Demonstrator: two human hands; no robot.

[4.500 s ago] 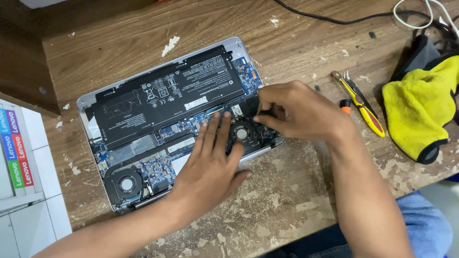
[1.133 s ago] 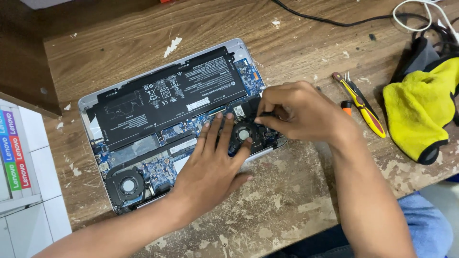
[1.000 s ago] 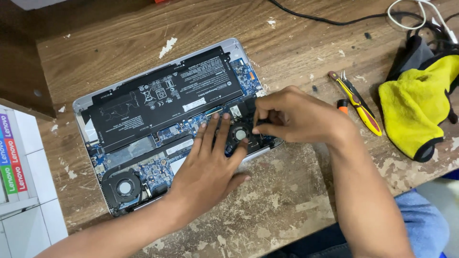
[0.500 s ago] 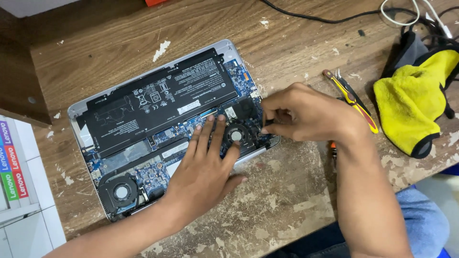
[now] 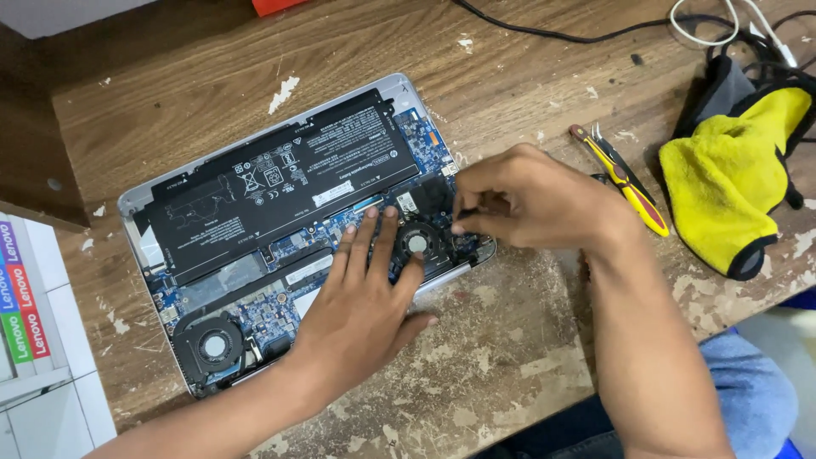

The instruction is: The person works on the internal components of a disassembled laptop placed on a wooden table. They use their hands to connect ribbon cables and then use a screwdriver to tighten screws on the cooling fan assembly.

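- An opened laptop (image 5: pixel 280 246), back cover off, lies tilted on a worn wooden table (image 5: pixel 510 357) whose varnish is flaked into pale patches
- A flat, matt black battery (image 5: pixel 280 183), long and rectangular, fills the laptop's upper half; under it runs a blue circuit board with small metal parts
- Two round black fans sit in the lower edge: the left fan (image 5: pixel 212 347) bare, the right fan (image 5: pixel 416 242) between the two hands
- The left hand (image 5: pixel 361 310) lies flat and spread, palm down on the board, fingertips touching the right fan's rim; it holds nothing
- The right hand (image 5: pixel 518 200) is curled narrow, thumb and fingers pinched at the fan's right corner; what it pinches is too small to tell
- Near the right wrist lies a pair of pliers (image 5: pixel 620 177) with yellow and red grips, beside a fuzzy yellow cloth (image 5: pixel 731 183) edged in black
- Black cable (image 5: pixel 552 32) trails along the far table edge
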